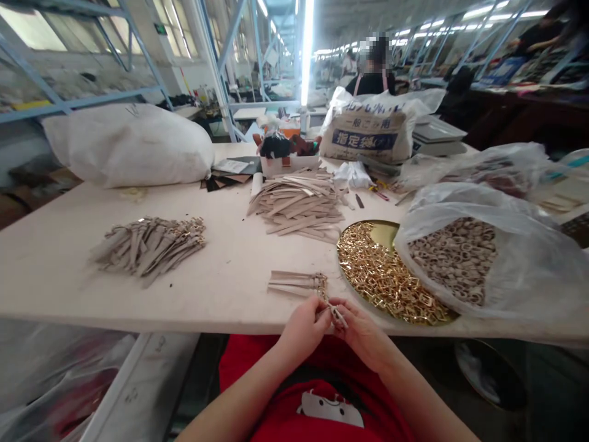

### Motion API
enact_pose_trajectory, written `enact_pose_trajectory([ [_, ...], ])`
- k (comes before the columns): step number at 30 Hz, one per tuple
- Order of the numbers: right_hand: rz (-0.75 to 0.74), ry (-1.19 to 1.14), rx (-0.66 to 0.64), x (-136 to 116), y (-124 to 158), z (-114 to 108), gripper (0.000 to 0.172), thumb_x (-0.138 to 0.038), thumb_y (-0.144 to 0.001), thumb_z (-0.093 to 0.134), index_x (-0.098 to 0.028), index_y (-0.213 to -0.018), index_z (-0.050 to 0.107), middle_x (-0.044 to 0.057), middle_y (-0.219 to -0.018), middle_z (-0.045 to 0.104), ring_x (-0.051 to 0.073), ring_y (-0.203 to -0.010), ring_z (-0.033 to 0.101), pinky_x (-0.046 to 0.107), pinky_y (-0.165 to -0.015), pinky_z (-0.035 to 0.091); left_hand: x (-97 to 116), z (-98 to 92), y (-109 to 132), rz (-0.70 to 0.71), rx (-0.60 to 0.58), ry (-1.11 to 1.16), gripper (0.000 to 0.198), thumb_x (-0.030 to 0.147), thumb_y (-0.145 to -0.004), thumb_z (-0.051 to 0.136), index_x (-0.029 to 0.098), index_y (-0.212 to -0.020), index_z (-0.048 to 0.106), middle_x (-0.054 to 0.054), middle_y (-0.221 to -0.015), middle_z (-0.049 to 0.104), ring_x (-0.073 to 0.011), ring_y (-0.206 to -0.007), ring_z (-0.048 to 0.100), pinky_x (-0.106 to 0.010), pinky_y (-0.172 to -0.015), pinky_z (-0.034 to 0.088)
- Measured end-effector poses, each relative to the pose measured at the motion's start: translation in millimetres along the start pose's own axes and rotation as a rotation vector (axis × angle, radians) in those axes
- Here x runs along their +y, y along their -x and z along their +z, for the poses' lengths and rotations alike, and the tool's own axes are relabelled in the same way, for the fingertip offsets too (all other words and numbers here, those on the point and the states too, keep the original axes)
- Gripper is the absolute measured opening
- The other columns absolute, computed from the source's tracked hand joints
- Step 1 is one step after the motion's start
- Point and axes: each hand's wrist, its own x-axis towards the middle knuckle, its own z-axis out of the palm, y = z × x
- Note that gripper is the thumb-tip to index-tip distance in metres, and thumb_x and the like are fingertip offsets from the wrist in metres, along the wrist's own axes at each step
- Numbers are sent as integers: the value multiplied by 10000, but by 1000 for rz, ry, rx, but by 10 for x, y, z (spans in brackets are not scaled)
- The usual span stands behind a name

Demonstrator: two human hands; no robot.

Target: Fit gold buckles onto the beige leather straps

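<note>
Strap (339,316), L hand (306,325) & R hand (359,327) on it, buckles (384,273) nr

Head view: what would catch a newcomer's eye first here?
Probably the glittering gold metal pieces heaped on a round tray, right of centre on the table, with an open clear plastic bag of small beige loops at its right. Next, the left hand and right hand close together at the near edge, fingering a small beige piece in front of a red garment.
</note>
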Motion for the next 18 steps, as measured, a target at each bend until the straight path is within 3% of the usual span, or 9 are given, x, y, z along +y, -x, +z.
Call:
enact_pose_trajectory([
  [4, 135, -42, -58, 30, -70, -123, 213, -338, -686, 686, -182, -791, 588, -18, -702, 534, 82, -597, 458, 203, -550, 387, -84, 77, -133, -77, -40, -29, 195, 366, -797, 455, 180, -818, 506, 3, -719, 571, -135, -661, 513, -240, -610, 373],
  [12, 23, 98, -20, 31, -174, -303, 241, -373, -726, 638, -170, -700, 511, -33, -655, 514, 95, -605, 454, 239, -612, 385, -152, 162, -256, -154, -115, 5, 197, 328, -754, 519, 166, -866, 522, -5, -757, 595, -132, -673, 530, -233, -607, 394],
  [18, -201, 483, 291, 76, -156, -311, 301, -422, -736, 596, -205, -673, 397, -55, -601, 459, 106, -557, 452, 259, -584, 390, -88, 60, -146, -153, -226, 16, 269, 277, -736, 542, 164, -979, 561, -37, -901, 640, -162, -784, 563, -263, -717, 422],
])
